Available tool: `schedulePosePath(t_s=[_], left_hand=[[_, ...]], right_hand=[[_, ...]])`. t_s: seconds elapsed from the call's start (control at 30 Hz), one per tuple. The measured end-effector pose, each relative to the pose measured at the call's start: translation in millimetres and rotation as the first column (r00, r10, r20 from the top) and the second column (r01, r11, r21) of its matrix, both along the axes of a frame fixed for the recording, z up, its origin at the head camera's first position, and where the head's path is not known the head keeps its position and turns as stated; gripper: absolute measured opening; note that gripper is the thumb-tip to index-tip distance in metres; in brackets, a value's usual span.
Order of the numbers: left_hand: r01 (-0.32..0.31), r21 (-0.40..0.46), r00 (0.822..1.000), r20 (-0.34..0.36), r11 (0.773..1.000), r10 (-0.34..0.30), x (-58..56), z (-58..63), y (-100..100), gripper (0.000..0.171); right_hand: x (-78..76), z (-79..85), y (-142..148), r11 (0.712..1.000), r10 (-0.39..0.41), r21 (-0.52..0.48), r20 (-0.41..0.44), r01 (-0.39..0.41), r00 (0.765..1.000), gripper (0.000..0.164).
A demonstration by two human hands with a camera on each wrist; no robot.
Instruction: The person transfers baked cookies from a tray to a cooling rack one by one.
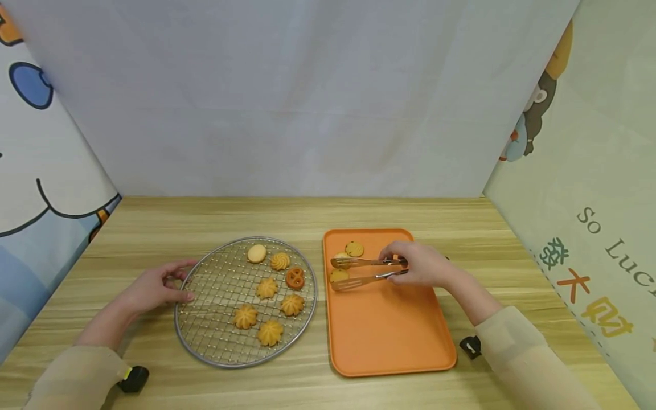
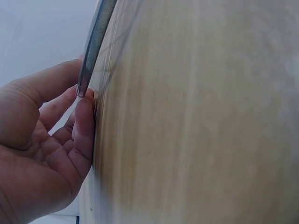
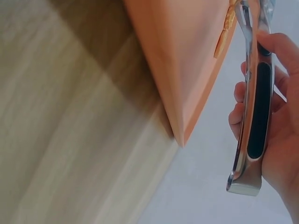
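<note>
Gripped tongs point(image 1: 366, 262) in right hand point(image 1: 421, 264), with tray point(image 1: 386, 336) beneath and cookies point(image 1: 354, 249) leftward; held rack point(image 1: 215, 316), just rightward, with left hand point(image 1: 154, 288).

All the readable writing stands on the pale green panel point(image 1: 605, 142) rising along the right edge of the table point(image 1: 504, 250). In dark letters it carries "So" point(image 1: 589, 220), then "Luc" point(image 1: 630, 263), whose following letter is cut off by the picture's border. Below these, closer to the table's right edge, run three large Chinese characters: a green 發 point(image 1: 553, 253), an orange-red 大 point(image 1: 574, 285) and a yellow one point(image 1: 607, 317), apparently 财.
</note>
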State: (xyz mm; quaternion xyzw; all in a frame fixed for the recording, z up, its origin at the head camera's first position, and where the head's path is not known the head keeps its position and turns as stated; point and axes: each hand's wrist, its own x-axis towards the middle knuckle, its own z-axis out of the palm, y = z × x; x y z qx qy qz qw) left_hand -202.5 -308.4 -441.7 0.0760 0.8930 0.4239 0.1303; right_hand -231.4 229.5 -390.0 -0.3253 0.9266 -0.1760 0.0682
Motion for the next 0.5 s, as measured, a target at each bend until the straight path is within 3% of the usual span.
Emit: schedulePosePath(t_s=[0.5], left_hand=[[0.000, -0.019, 1.000, 0.003, 1.000, 0.000, 0.8, 3.0, 1.3, 0.082]], right_hand=[[0.2, 0.2, 1.7, 1.000, 0.016, 0.012, -0.021, -0.016, 1.000, 0.035]])
